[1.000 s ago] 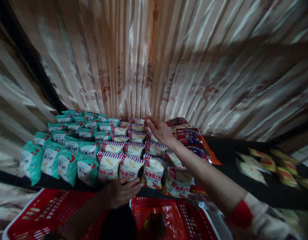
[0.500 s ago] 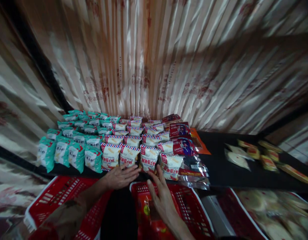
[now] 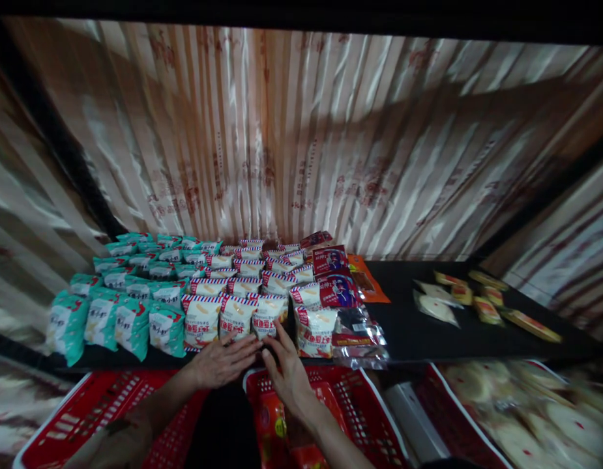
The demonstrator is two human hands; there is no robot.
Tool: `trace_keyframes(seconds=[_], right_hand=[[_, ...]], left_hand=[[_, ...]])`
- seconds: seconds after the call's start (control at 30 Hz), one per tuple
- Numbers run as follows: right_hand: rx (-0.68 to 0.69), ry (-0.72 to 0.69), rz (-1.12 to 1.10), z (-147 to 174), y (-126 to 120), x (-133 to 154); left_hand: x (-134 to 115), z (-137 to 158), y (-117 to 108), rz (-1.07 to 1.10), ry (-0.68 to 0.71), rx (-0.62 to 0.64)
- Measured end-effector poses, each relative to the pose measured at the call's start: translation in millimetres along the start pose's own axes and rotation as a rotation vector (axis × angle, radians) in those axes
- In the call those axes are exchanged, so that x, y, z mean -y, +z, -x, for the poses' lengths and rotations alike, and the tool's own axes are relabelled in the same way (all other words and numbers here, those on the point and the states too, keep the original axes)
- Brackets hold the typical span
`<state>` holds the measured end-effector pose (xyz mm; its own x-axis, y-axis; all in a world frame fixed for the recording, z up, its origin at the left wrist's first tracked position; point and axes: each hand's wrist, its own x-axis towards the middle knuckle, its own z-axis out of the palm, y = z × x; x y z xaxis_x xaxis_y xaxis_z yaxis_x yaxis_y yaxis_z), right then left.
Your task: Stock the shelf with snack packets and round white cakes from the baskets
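Observation:
Both my hands are at the front row of white snack bags with red lettering and striped tops. My left hand (image 3: 223, 362) is stretched flat, its fingertips at the lower edge of the second white snack bag (image 3: 236, 316). With fingers apart, my right hand (image 3: 290, 372) touches the lower right side of the third white snack bag (image 3: 270, 315). A gap separates that bag from the fourth white snack bag (image 3: 317, 331) on its right. The leftmost white snack bag (image 3: 202, 320) stands beside teal snack bags (image 3: 167, 329). More rows stand behind.
Dark red packets (image 3: 336, 288) and an orange packet (image 3: 369, 280) lie right of the bags on the black shelf (image 3: 403, 339). Several small yellow packs (image 3: 487, 310) lie farther right. Below are red baskets (image 3: 352, 391) and a box of packaged round foods (image 3: 536, 410). A curtain (image 3: 281, 143) hangs behind.
The third white bag has shifted left against the second, widening the gap to the fourth. My right hand moved left with it. The view has tilted up.

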<state>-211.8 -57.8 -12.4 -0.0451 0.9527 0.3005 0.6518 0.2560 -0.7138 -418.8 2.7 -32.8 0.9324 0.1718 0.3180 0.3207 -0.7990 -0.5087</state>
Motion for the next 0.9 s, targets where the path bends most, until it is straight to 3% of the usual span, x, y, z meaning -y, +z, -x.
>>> trace_keyframes(seconds=[0.17,0.3,0.37,0.5,0.57,0.9], right_hand=[[-0.079,-0.149,0.090,-14,-43,20],[-0.050,-0.236,0.221,-64,-83,33],[0.045,-0.243,0.390,-95,-91,32],[0.301,-0.216,0.698,-144,-88,19],[0.366,-0.210,0.770,-158,-84,14],[0.399,-0.239,0.699,-185,-61,14]], left_hand=[[0,-1,-1,0.053,-0.016,-0.042],[-2,0,0,0.118,-0.039,0.006],[-2,0,0,0.130,-0.025,0.032],[-2,0,2,0.104,-0.019,0.024],[-2,0,3,0.095,-0.019,0.031],[-7,-1,12,0.070,-0.051,0.033]])
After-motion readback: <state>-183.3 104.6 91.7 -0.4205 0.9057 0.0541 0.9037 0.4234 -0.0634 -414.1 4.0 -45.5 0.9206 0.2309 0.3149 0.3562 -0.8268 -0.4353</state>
